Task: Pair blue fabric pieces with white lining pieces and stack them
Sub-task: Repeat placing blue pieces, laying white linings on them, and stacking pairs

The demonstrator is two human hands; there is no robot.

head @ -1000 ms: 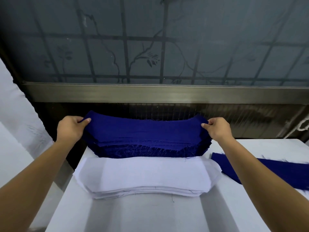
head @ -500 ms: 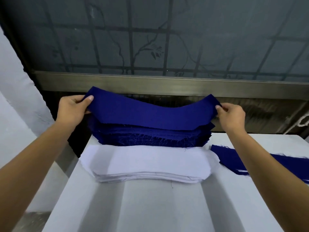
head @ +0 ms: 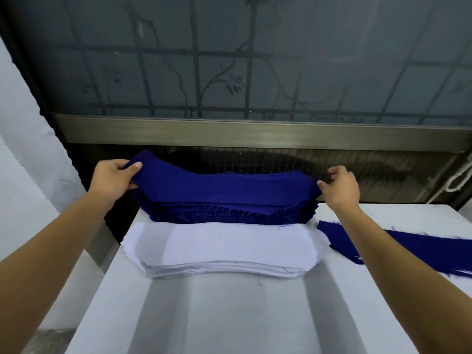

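Left hand (head: 112, 178) is gripping the left end of the top blue piece (head: 224, 186), with the thumb lying on top and the other fingers curled underneath. That end is being held up above the blue stack (head: 229, 214).

From the left fingertips the piece is running across to the right hand (head: 341, 186), sagging in the middle and lying on the stack near its right end. The right hand's fingers are curled and the thumb tip is sitting at the piece's right edge. Cannot tell whether fabric is actually being pinched between thumb and fingers.

The blue stack is sitting directly below and between both sets of fingers, at the far edge of the white table (head: 242, 315). The white lining stack (head: 224, 247) is lying just nearer the person than the fingers, its far edge touching the blue stack. The loose blue pieces (head: 408, 249) are lying flat on the table under the right forearm, apart from the fingers.
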